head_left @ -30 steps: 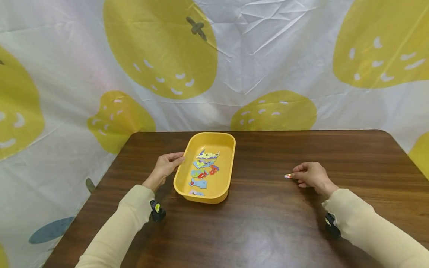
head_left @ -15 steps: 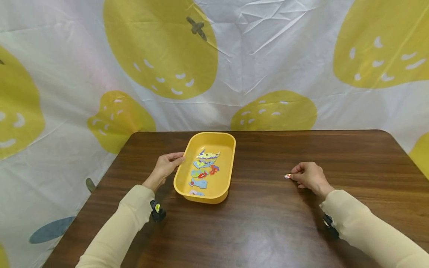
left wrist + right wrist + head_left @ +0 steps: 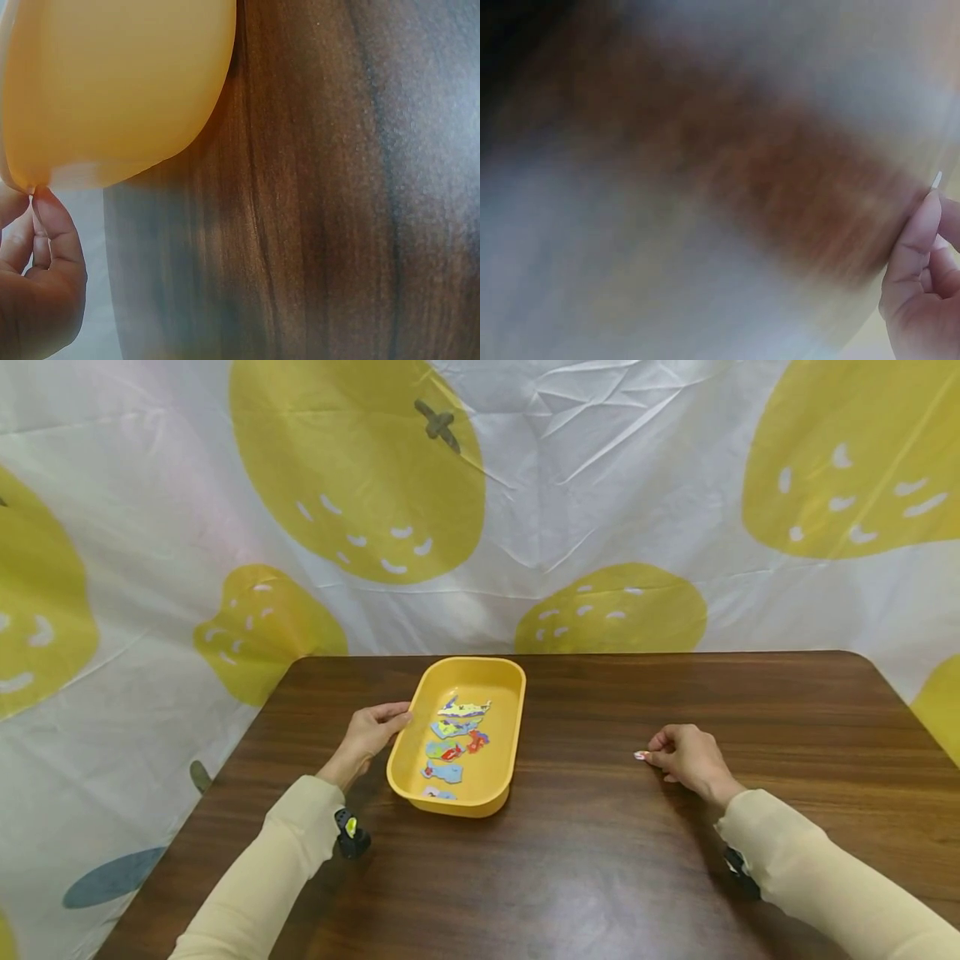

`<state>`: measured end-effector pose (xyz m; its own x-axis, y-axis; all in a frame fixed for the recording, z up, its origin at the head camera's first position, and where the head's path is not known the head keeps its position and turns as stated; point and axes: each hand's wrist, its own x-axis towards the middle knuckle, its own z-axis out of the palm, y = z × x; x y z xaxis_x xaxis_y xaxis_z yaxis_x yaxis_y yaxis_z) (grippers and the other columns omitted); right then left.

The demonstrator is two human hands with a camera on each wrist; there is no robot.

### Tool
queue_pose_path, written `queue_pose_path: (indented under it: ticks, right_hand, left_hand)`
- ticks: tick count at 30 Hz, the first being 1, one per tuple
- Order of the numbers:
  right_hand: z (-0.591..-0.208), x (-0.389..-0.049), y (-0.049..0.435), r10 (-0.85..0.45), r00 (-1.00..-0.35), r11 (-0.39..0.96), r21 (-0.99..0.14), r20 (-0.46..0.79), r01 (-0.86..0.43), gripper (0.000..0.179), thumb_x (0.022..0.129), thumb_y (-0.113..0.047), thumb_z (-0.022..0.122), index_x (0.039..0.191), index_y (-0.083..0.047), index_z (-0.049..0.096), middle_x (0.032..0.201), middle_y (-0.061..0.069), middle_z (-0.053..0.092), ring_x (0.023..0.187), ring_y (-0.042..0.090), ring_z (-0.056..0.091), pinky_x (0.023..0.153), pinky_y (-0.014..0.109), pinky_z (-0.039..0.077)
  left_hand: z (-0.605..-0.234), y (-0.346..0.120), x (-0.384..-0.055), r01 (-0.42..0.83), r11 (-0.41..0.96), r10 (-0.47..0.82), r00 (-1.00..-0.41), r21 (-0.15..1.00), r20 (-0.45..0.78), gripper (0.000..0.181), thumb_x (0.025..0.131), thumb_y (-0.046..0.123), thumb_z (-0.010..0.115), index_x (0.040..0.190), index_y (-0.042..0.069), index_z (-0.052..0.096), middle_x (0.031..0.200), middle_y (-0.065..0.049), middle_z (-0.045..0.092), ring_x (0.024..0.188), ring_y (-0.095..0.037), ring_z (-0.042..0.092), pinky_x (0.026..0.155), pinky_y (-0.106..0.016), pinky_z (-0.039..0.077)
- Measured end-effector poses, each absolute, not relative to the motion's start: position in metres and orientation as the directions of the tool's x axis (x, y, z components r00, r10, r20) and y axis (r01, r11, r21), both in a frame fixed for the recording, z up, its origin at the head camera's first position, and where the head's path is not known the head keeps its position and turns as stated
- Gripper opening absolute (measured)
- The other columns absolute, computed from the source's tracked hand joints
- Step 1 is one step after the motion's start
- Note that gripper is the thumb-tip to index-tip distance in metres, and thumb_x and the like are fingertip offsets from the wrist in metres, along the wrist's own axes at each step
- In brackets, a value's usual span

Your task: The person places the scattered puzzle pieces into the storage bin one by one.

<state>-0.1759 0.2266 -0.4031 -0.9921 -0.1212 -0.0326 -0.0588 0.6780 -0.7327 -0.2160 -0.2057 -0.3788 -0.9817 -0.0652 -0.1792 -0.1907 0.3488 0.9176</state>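
With thumb and fingers my left hand (image 3: pixel 367 737) pinches the left rim of a yellow tray (image 3: pixel 504 760), which tilts towards me; the left wrist view shows the tray's underside (image 3: pixel 127 82) above the pinching fingers. Inside it lie several small cut-out pieces with colourful print: a yellow one (image 3: pixel 467 710) at the top, a red one (image 3: pixel 477 742) at the right, a light blue one (image 3: pixel 444 772) lower down. Off to the right, my right hand (image 3: pixel 693 762) pinches a small white and red printed piece (image 3: pixel 641 755) between thumb and index finger. Only its thin edge (image 3: pixel 937 180) shows in the right wrist view.
A dark brown wooden table (image 3: pixel 577 860) spreads beneath both hands. Behind it hangs a white curtain (image 3: pixel 517 527) printed with large yellow fruit. Each wrist carries a small black camera mount (image 3: pixel 352 835).
My right hand has shifted very slightly to the left with the small piece. The left hand and the tray look the same.
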Motion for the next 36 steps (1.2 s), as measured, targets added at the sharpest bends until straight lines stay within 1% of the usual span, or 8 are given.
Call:
queue_pose_path:
  ticks: [6,10,16,20,25,31,36]
  right_hand:
    - [-0.4044,-0.1752,0.2266,-0.135,-0.991,0.710,-0.698,-0.006,-0.092,0.014,0.083,-0.008,0.070,0.083,0.004,0.062,0.074,0.008,0.063,0.054,0.010,0.056,0.048,0.022,0.050]
    - [-0.4051,-0.1745,0.2264,-0.149,-0.989,0.714,-0.691,0.003,-0.109,0.013,0.082,-0.005,0.069,0.082,0.004,0.060,0.074,0.010,0.063,0.054,0.009,0.057,0.048,0.022,0.050]
    - [-0.4057,-0.1739,0.2257,-0.157,-0.987,0.717,-0.685,0.023,-0.130,0.012,0.081,-0.003,0.069,0.082,0.004,0.058,0.075,0.010,0.063,0.054,0.010,0.057,0.048,0.022,0.049]
    - [-0.4054,-0.1735,0.2253,-0.157,-0.987,0.727,-0.673,0.030,-0.136,0.014,0.082,-0.006,0.070,0.081,0.002,0.058,0.072,0.008,0.061,0.053,0.010,0.057,0.047,0.022,0.049]
    - [-0.4042,-0.1734,0.2249,-0.153,-0.987,0.734,-0.665,0.039,-0.140,0.017,0.083,-0.010,0.070,0.080,0.000,0.058,0.070,0.006,0.060,0.051,0.010,0.057,0.047,0.023,0.048]
    - [-0.4026,-0.1734,0.2245,-0.156,-0.987,0.727,-0.673,0.030,-0.135,0.016,0.084,-0.009,0.070,0.080,0.001,0.059,0.070,0.006,0.062,0.052,0.010,0.057,0.048,0.023,0.049]
    - [-0.4027,-0.1728,0.2244,-0.144,-0.990,0.722,-0.683,0.000,-0.106,0.017,0.085,-0.012,0.069,0.082,0.001,0.060,0.073,0.007,0.062,0.054,0.010,0.057,0.049,0.023,0.049]
  left_hand:
    - [-0.3786,-0.2058,-0.2158,-0.194,0.361,-0.061,-0.981,0.912,-0.185,0.036,0.094,0.014,0.058,0.127,-0.001,0.057,0.121,-0.020,0.060,0.089,-0.010,0.064,0.079,-0.025,0.054]
    - [-0.3790,-0.2057,-0.2167,-0.194,0.355,-0.063,-0.981,0.915,-0.183,0.036,0.094,0.014,0.058,0.126,-0.001,0.058,0.121,-0.020,0.060,0.088,-0.009,0.063,0.081,-0.028,0.054]
    - [-0.3798,-0.2058,-0.2176,-0.184,0.338,-0.062,-0.983,0.923,-0.173,0.036,0.093,0.012,0.059,0.126,-0.002,0.058,0.117,-0.019,0.061,0.082,-0.006,0.063,0.078,-0.026,0.054]
    - [-0.3805,-0.2060,-0.2176,-0.180,0.335,-0.059,-0.984,0.925,-0.170,0.036,0.093,0.012,0.059,0.126,-0.002,0.058,0.115,-0.018,0.062,0.080,-0.005,0.063,0.077,-0.026,0.055]
    - [-0.3793,-0.2059,-0.2169,-0.179,0.338,-0.061,-0.984,0.924,-0.168,0.035,0.093,0.012,0.059,0.125,-0.002,0.058,0.113,-0.017,0.063,0.080,-0.005,0.063,0.077,-0.027,0.055]
    - [-0.3805,-0.2069,-0.2181,-0.192,0.351,-0.067,-0.981,0.916,-0.180,0.035,0.093,0.014,0.059,0.125,-0.001,0.059,0.117,-0.018,0.062,0.082,-0.007,0.063,0.078,-0.027,0.054]
    - [-0.3821,-0.2080,-0.2191,-0.194,0.349,-0.063,-0.981,0.917,-0.184,0.035,0.093,0.015,0.060,0.125,-0.001,0.059,0.117,-0.019,0.061,0.083,-0.008,0.063,0.077,-0.026,0.054]
